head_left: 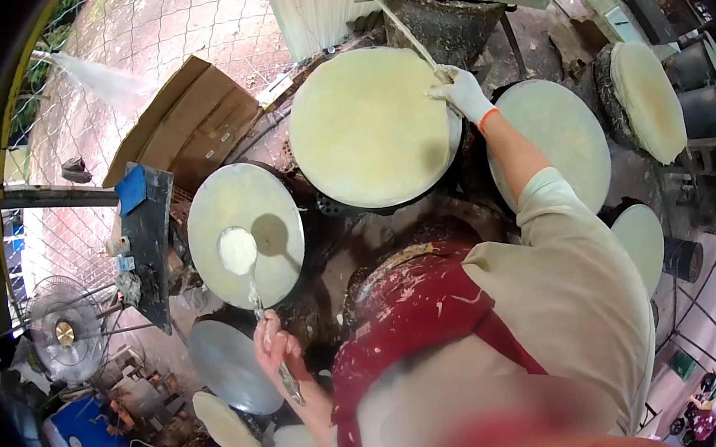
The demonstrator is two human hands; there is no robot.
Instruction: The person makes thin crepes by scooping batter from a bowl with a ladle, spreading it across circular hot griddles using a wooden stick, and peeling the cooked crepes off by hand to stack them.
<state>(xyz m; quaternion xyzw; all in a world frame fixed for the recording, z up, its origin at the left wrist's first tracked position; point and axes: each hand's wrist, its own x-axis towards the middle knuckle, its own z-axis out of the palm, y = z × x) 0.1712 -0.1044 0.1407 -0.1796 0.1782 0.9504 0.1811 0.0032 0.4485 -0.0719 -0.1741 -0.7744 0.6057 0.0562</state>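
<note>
One round, smeared ladle (pixel 256 299) gripped in bare left hand (pixel 277 349) | slender stick (pixel 409 36) gripped in gloved right hand (pixel 464 94) | smooth disc (pixel 365 127)

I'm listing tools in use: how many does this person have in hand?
2: a ladle in the bare left hand, and a long thin stick in the gloved right hand. Neither hand shows another.

Ladle (pixel 256 300) in left grip (pixel 278 347), stick (pixel 408 33) apparently in gloved right grip (pixel 460 95)
</note>
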